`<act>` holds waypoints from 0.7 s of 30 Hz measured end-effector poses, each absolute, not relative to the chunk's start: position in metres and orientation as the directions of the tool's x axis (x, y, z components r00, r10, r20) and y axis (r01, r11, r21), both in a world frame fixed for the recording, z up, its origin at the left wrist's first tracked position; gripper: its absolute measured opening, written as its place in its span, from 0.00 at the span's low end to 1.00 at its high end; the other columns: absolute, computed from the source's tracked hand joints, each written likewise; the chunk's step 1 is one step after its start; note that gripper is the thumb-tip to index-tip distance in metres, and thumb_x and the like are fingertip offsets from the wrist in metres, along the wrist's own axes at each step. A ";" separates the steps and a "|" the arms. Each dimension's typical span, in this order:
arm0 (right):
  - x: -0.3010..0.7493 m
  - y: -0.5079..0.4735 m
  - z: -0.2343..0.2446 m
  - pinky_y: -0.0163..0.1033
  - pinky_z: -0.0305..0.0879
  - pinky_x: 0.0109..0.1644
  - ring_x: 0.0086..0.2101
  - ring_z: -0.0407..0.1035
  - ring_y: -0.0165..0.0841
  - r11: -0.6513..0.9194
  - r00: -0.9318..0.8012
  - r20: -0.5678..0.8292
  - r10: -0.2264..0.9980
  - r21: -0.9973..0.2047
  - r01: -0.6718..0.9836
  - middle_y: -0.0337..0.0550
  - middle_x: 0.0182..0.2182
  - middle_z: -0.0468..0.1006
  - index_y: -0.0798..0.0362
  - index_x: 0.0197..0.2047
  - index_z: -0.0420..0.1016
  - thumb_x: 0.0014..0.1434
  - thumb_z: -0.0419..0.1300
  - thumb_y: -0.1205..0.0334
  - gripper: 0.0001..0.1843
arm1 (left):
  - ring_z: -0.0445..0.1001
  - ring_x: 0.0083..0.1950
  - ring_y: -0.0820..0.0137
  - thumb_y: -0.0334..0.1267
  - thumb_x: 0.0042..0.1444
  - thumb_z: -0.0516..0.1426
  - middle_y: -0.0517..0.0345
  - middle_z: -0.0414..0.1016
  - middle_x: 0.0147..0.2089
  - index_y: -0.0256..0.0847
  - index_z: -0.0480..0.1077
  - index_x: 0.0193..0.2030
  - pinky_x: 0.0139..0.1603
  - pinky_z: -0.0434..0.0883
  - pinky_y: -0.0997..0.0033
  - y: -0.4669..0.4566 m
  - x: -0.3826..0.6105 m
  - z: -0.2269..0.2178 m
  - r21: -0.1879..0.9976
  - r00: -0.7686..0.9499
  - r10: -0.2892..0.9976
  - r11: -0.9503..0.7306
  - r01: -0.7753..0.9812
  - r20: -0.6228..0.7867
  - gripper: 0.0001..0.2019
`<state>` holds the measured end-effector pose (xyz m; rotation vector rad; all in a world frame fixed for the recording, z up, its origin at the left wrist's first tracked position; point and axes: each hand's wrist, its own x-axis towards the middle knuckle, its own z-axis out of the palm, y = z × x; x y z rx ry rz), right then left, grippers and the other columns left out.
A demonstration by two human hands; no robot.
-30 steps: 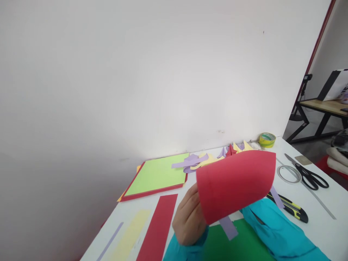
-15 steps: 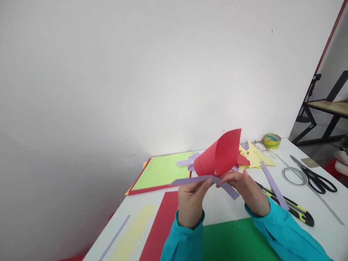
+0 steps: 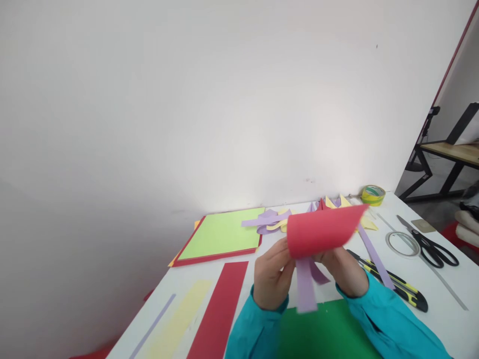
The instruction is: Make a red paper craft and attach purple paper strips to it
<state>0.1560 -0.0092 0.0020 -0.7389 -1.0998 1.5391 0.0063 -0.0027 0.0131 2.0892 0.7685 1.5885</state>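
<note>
A rolled red paper tube [image 3: 324,229], cut slanted at its right end, is held up over the table. My left hand [image 3: 273,276] pinches at its left end, thumb underneath. Below the roll, my right hand [image 3: 344,269] grips from the right, its fingertips hidden behind the paper. A purple paper strip [image 3: 306,286] hangs down from under the tube between my hands, with a second flap of it angled to the right. How the strip is joined to the tube is hidden.
Light green paper [image 3: 222,232] lies on red sheets at the back left. Nearer are a red strip [image 3: 220,309] and green paper [image 3: 322,331]. To the right lie a utility knife [image 3: 406,289], black scissors [image 3: 430,247], a tape roll [image 3: 402,244] and yellow-green tape [image 3: 373,195].
The red roll has turned from an upward tilt to nearly level and come down and right. The purple strip, stretched sideways before, now hangs downward. Both hands have shifted slightly.
</note>
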 end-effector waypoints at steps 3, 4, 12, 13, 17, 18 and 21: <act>0.148 -0.002 -0.010 0.51 0.65 0.47 0.43 0.69 0.45 -0.062 -0.185 0.032 0.982 -0.875 -0.481 0.45 0.45 0.75 0.44 0.49 0.71 0.46 0.57 0.33 0.32 | 0.74 0.48 0.60 0.24 0.53 0.52 0.49 0.77 0.45 0.44 0.75 0.46 0.44 0.74 0.64 -0.002 0.005 0.012 0.454 0.223 0.511 -0.852 0.262 0.830 0.18; 0.146 0.000 -0.012 0.51 0.65 0.45 0.42 0.69 0.44 -0.082 -0.197 0.018 0.980 -0.868 -0.489 0.45 0.43 0.76 0.44 0.50 0.71 0.47 0.56 0.33 0.33 | 0.75 0.47 0.60 0.24 0.53 0.52 0.49 0.78 0.44 0.43 0.75 0.46 0.43 0.75 0.66 -0.003 0.004 0.012 0.437 0.206 0.501 -0.852 0.288 0.841 0.17; 0.147 0.012 -0.019 0.52 0.57 0.53 0.34 0.72 0.43 -0.362 -0.457 -0.199 0.867 -0.882 -0.302 0.56 0.27 0.78 0.60 0.25 0.79 0.51 0.36 0.27 0.47 | 0.76 0.30 0.64 0.33 0.51 0.58 0.55 0.79 0.30 0.42 0.78 0.37 0.29 0.73 0.70 -0.010 -0.003 0.005 0.636 -0.190 0.614 -0.685 0.354 0.766 0.09; 0.148 0.015 -0.021 0.53 0.56 0.54 0.35 0.72 0.44 -0.382 -0.447 -0.248 0.859 -0.893 -0.239 0.57 0.26 0.78 0.61 0.22 0.79 0.50 0.33 0.25 0.50 | 0.75 0.30 0.65 0.33 0.51 0.58 0.56 0.79 0.31 0.43 0.78 0.39 0.29 0.73 0.71 -0.009 -0.005 0.005 0.661 -0.227 0.625 -0.666 0.346 0.747 0.10; 0.156 0.019 -0.023 0.52 0.50 0.58 0.42 0.68 0.45 -0.131 -0.169 -0.124 0.978 -0.991 -0.030 0.55 0.32 0.77 0.56 0.16 0.76 0.50 0.30 0.26 0.49 | 0.76 0.34 0.63 0.33 0.49 0.60 0.55 0.80 0.35 0.42 0.78 0.39 0.33 0.74 0.69 -0.003 -0.013 0.005 0.723 -0.196 0.702 -0.624 0.296 0.685 0.10; 0.159 0.019 -0.021 0.51 0.50 0.58 0.43 0.67 0.45 -0.037 -0.125 -0.034 0.992 -0.999 -0.019 0.53 0.35 0.77 0.54 0.15 0.75 0.52 0.30 0.27 0.47 | 0.77 0.34 0.63 0.34 0.48 0.61 0.55 0.80 0.35 0.41 0.78 0.39 0.34 0.74 0.69 -0.001 -0.015 0.006 0.744 -0.183 0.727 -0.608 0.278 0.662 0.10; 0.167 0.011 -0.011 0.51 0.53 0.56 0.44 0.67 0.43 0.101 -0.151 0.113 0.982 -0.991 -0.082 0.50 0.37 0.77 0.53 0.16 0.74 0.57 0.32 0.33 0.43 | 0.77 0.35 0.63 0.35 0.48 0.61 0.55 0.80 0.35 0.41 0.78 0.38 0.35 0.75 0.68 0.003 -0.014 0.009 0.797 -0.162 0.785 -0.559 0.229 0.597 0.09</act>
